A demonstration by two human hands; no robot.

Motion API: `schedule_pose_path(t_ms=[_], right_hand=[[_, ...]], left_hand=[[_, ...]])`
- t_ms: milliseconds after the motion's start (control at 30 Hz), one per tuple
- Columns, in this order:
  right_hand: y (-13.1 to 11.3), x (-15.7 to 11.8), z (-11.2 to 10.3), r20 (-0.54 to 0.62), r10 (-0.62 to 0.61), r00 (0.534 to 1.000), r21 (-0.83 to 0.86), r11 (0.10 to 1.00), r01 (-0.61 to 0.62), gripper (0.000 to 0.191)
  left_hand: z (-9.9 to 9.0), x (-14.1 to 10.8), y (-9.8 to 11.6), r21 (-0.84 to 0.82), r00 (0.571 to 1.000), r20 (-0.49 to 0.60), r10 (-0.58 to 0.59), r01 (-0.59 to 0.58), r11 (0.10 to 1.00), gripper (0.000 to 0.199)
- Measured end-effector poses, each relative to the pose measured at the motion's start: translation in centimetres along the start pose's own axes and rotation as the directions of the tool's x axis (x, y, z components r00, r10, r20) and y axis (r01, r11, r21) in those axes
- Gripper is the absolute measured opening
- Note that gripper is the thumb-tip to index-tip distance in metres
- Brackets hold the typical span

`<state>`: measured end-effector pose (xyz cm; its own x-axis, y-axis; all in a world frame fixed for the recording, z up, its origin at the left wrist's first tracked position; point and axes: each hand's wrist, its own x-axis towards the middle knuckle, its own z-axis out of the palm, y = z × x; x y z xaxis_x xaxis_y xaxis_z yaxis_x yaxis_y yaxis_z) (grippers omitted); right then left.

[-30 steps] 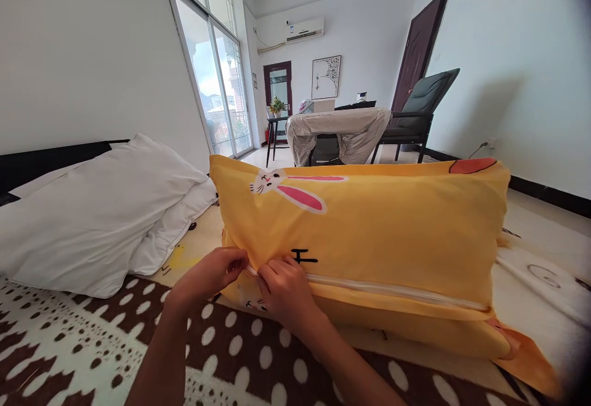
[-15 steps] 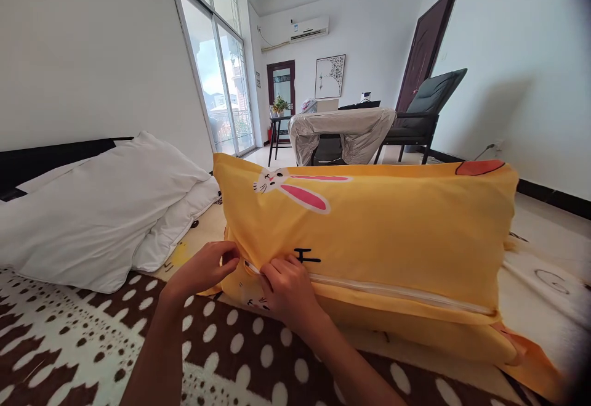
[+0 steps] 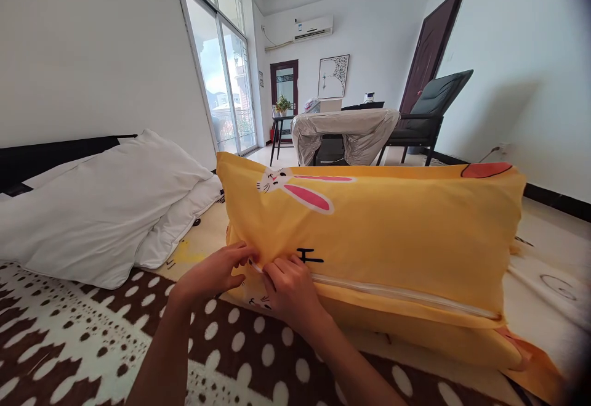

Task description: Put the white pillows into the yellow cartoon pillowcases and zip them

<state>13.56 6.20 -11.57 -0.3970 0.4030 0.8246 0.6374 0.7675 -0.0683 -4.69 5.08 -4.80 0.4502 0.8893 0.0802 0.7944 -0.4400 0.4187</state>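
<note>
A white-walled room is opening out beyond a brown-and-white spotted blanket (image 3: pixel 221 357), with a glass sliding door (image 3: pixel 226 79) standing at 11 o'clock and a dark door (image 3: pixel 431 48) at 1 to 2 o'clock. The yellow pillow (image 3: pixel 401 227) is lying across the centre and reaching toward 4 o'clock, its pale zip (image 3: pixel 401 292) running along the near side. The left hand (image 3: pixel 215 273) is coming in between 7 and 8 o'clock, wrist bending, partly open, its thumb standing apart below while its fingertips are touching the fabric near the zip's left end. The right hand (image 3: pixel 290 283), at 6 o'clock, is curling its fingers closed and gripping the zipped edge, its forearm slanting up from 5 o'clock. A black H-like mark (image 3: pixel 309 255) is showing above it; a small label on the air conditioner (image 3: pixel 314 29) at 12 o'clock is staying too small to read. One rabbit face with two pink ears is showing on the pillow's upper side. At least two white pillows (image 3: pixel 106 209) are resting at 9 o'clock, while one black chair (image 3: pixel 425 116) is standing at 2 o'clock beside one covered table (image 3: pixel 344 124).
</note>
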Motion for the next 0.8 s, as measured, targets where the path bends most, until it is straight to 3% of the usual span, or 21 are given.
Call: schedule_pose_path(t_ms=[133,233,467,600,800], right_hand=[[0.1,-0.1,0.1,0.004,0.003,1.0,-0.01,1.0,-0.003,0.023],[0.1,-0.1,0.1,0.012,0.011,1.0,-0.009,1.0,-0.011,0.023],[-0.3,0.1,-0.8,0.091,0.091,0.992,-0.052,0.995,-0.087,0.013],[0.0,0.0,-1.0,0.131,0.093,0.987,-0.094,0.992,-0.081,0.005],[0.3,0.2,-1.6,0.152,0.119,0.981,-0.155,0.983,-0.095,0.018]], left_hand=[[0.6,0.8,0.0,0.037,0.992,-0.123,-0.018,0.023,0.999,0.01],[0.7,1.0,-0.4,0.056,0.984,-0.179,0.022,-0.012,0.998,0.005],[0.2,0.5,-2.6,-0.049,0.994,-0.111,0.017,-0.023,0.999,0.012],[0.1,0.4,-2.8,-0.08,0.994,-0.103,0.027,-0.036,0.996,0.021],[0.0,0.4,-2.4,-0.106,0.996,-0.084,0.036,-0.045,0.993,0.026]])
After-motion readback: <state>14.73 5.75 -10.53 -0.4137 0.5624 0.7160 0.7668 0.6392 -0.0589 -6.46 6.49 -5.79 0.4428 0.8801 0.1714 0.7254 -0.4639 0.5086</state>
